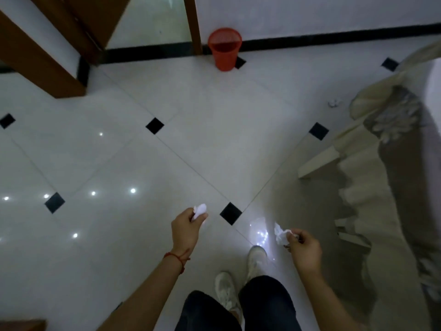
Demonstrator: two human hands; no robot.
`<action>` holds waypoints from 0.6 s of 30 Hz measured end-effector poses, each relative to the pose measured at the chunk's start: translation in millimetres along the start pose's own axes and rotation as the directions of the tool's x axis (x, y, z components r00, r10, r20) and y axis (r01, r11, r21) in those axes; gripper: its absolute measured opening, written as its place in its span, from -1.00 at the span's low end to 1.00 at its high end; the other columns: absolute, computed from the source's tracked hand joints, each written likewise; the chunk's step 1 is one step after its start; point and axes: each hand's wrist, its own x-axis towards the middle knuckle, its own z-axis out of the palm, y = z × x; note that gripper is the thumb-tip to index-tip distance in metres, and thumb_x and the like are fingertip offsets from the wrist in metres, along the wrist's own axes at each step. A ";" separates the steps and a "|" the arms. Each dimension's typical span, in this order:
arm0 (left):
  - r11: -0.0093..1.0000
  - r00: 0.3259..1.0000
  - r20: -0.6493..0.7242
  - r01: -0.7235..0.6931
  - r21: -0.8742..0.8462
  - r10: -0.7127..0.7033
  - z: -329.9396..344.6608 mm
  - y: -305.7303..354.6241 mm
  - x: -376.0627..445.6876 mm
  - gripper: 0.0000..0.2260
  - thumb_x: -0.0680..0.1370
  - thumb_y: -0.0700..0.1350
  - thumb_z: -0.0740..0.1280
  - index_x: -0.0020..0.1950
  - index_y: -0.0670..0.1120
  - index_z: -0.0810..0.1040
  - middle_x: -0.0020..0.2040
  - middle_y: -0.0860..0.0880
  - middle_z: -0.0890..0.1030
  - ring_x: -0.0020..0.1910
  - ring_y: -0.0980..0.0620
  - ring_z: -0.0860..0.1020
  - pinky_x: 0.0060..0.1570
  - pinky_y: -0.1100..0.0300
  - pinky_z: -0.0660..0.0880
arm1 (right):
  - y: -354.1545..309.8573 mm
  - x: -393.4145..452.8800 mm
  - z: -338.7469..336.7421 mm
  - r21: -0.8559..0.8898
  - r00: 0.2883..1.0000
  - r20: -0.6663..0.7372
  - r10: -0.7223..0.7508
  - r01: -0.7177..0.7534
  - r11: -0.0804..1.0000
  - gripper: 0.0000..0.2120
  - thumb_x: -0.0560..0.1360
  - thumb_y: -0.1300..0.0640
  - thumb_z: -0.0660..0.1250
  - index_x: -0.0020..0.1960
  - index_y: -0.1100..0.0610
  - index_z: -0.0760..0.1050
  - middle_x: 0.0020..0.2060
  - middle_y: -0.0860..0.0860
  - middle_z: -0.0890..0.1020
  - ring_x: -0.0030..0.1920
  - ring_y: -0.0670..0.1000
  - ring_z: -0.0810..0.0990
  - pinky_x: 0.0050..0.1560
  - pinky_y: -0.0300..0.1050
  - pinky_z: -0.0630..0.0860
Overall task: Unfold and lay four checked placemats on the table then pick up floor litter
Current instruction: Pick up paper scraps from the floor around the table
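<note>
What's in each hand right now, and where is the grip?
Each hand holds a crumpled paper ball. The left hand pinches one at its lower side; the right hand pinches the other at its right edge.

Open tiled floor (195,149) runs ahead to the red bin (224,49); draped furniture (393,177) crowds the right

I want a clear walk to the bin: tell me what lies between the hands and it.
Head view: only bare floor tiles between the hands and the red bin.
</note>
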 end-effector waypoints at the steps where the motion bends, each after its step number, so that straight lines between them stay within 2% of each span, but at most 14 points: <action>1: 1.000 1.000 0.002 0.006 -0.014 -0.006 -4.4 10.7 2.5 -0.69 0.43 -0.17 0.41 -0.41 -0.32 0.45 -0.45 -0.11 0.47 -0.47 0.17 0.36 -0.45 0.39 0.26 | -10.7 -1.1 0.8 -0.003 1.000 0.005 0.005 -0.005 1.000 -0.94 0.48 0.27 0.30 -0.12 0.24 0.54 -0.38 -0.01 0.57 -0.34 -0.04 0.54 -0.27 -0.17 0.44; 4: 0.999 1.000 0.015 0.024 -0.031 -0.024 -11.8 34.8 14.3 -0.69 0.44 -0.15 0.41 -0.39 -0.34 0.48 -0.43 -0.16 0.55 -0.46 0.16 0.41 -0.44 0.38 0.28 | -41.5 9.5 1.7 0.015 1.000 0.008 0.017 -0.017 1.000 -0.95 0.48 0.26 0.30 -0.13 0.21 0.53 -0.37 -0.01 0.57 -0.33 -0.05 0.54 -0.29 -0.19 0.43; 7: 0.997 0.997 -0.020 0.069 -0.034 -0.070 -20.6 61.2 37.4 -0.71 0.45 -0.17 0.40 -0.43 -0.26 0.48 -0.47 -0.07 0.52 -0.48 0.22 0.46 -0.44 0.45 0.31 | -80.9 39.0 1.9 0.001 0.999 0.043 -0.004 0.004 1.000 -0.92 0.47 0.27 0.31 -0.19 0.17 0.54 -0.37 -0.01 0.59 -0.29 0.07 0.56 -0.17 -0.12 0.44; 10: 0.994 0.994 -0.057 0.090 -0.054 -0.093 -25.8 99.2 71.4 -0.71 0.46 -0.16 0.39 -0.42 -0.26 0.48 -0.43 -0.11 0.51 -0.40 0.06 0.45 -0.39 0.42 0.32 | -131.7 79.4 2.6 -0.021 0.996 0.078 -0.044 0.046 0.999 -0.77 0.46 0.29 0.31 -0.31 0.05 0.48 -0.39 -0.02 0.56 -0.30 0.05 0.53 -0.19 -0.12 0.42; 11: 0.993 0.993 -0.064 0.095 -0.075 -0.100 -26.8 114.6 85.5 -0.72 0.47 -0.16 0.38 -0.42 -0.23 0.49 -0.41 -0.11 0.52 -0.37 0.03 0.45 -0.35 0.35 0.34 | -149.0 95.2 4.4 -0.025 0.994 0.091 -0.059 0.061 0.998 -0.76 0.46 0.29 0.31 -0.33 0.05 0.47 -0.40 0.00 0.56 -0.32 0.05 0.52 -0.21 -0.13 0.41; 14: 0.991 0.995 -0.070 0.067 -0.112 -0.075 -32.3 163.6 135.0 -0.73 0.47 -0.14 0.37 -0.34 -0.30 0.54 -0.37 -0.15 0.56 -0.35 -0.02 0.46 -0.32 0.22 0.36 | -210.0 144.7 15.1 -0.041 0.983 0.127 -0.133 0.139 0.989 -0.81 0.46 0.30 0.31 -0.31 0.14 0.49 -0.42 0.02 0.54 -0.35 0.03 0.50 -0.31 -0.16 0.41; 16: 0.993 0.995 -0.087 0.039 -0.111 -0.048 -37.6 187.8 169.3 -0.71 0.48 -0.14 0.37 -0.31 -0.36 0.53 -0.35 -0.18 0.56 -0.35 -0.02 0.46 -0.32 0.22 0.36 | -254.3 178.0 27.3 -0.046 0.976 0.140 -0.169 0.177 0.983 -0.89 0.47 0.34 0.30 -0.24 0.25 0.48 -0.42 0.03 0.52 -0.38 0.01 0.48 -0.38 -0.26 0.42; 18: 0.992 0.992 -0.116 0.034 -0.123 -0.048 -47.9 204.7 200.2 -0.68 0.48 -0.14 0.37 -0.31 -0.40 0.50 -0.35 -0.19 0.54 -0.35 -0.01 0.45 -0.32 0.23 0.36 | -296.0 207.5 45.2 -0.039 0.970 0.138 -0.202 0.209 0.977 -0.91 0.46 0.38 0.29 -0.21 0.28 0.47 -0.41 0.10 0.51 -0.39 0.03 0.47 -0.46 -0.36 0.43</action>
